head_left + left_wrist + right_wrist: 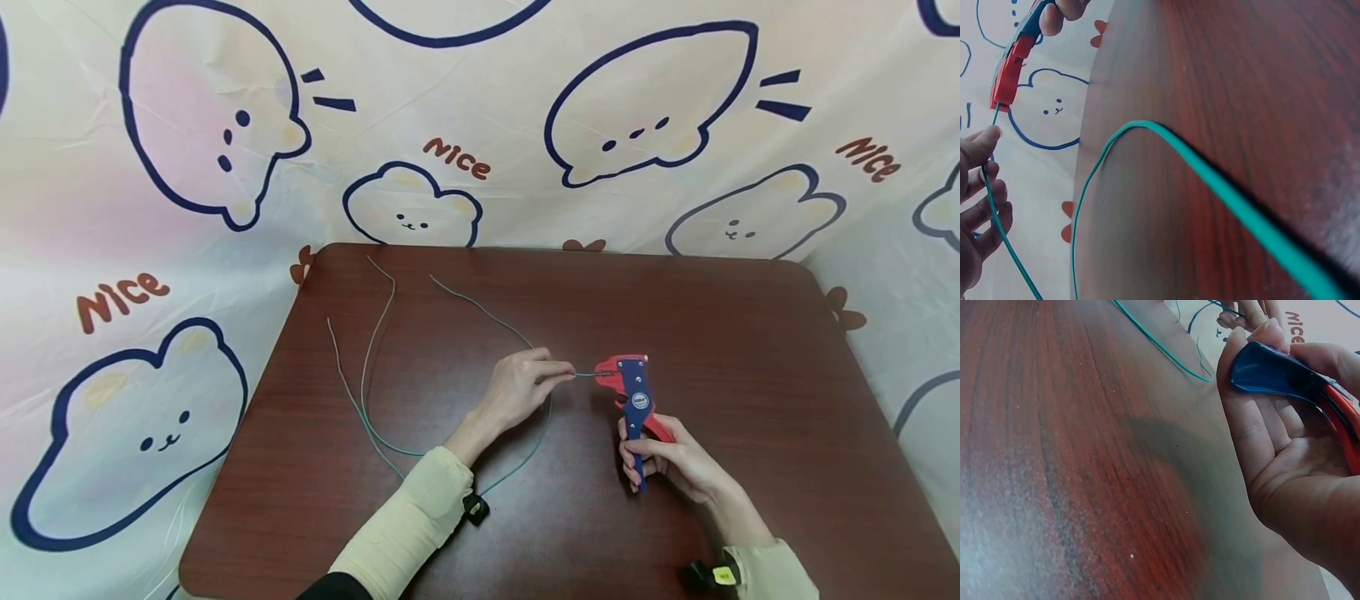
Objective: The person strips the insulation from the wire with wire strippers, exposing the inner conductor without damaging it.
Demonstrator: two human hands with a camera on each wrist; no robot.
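My left hand (525,383) pinches a thin green wire (585,374) between thumb and forefinger, close to one end. That end sits in the red head of a blue-and-red wire stripper (637,400), also seen in the left wrist view with the wire (1013,250) running from its red nose (1007,81). My right hand (667,458) grips the stripper's handles, its fingers curled round the blue one (1272,372). The tool stands above the table with its head away from me. Whether its jaws bite the wire cannot be made out.
More green wire (365,367) spreads in loose curves over the left and middle of the brown wooden table (750,350). Several wire ends lie toward the far left. A pale cloth with cartoon bears (412,208) hangs behind the table's far edge.
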